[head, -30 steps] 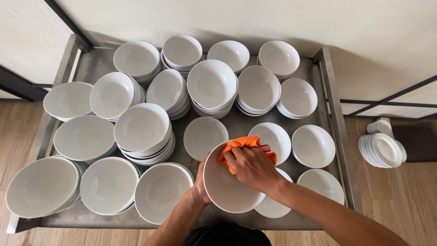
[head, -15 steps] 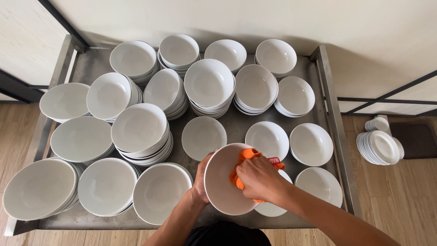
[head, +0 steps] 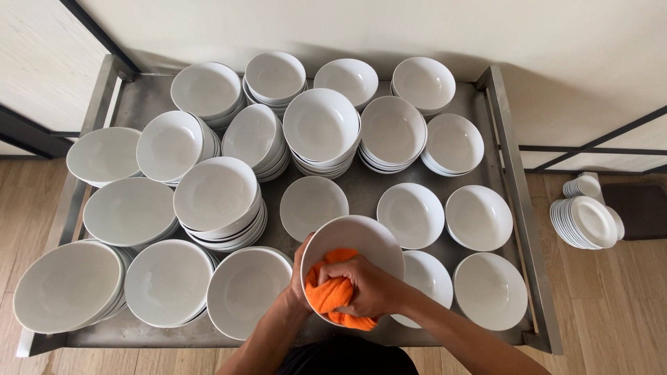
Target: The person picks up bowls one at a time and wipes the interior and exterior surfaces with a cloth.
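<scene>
Seen from above: right hand [head: 368,286] clenched around a bunched orange cloth [head: 332,295], pressing it into the hollow of a white bowl [head: 354,239]. Left hand [head: 300,278] mostly hidden behind the bowl's left rim, fingers curled on the outside and gripping it. Bowl tilted toward the camera, held just above the near edge of a steel cart [head: 507,160], between a single bowl [head: 243,292] on the left and another single bowl [head: 427,278] partly tucked behind it on the right. Rest of the cart crowded with white bowls, many in stacks [head: 219,201], some leaning. Off the cart on the right, a stack of small white plates [head: 587,222] standing on the wooden floor [head: 625,305].
</scene>
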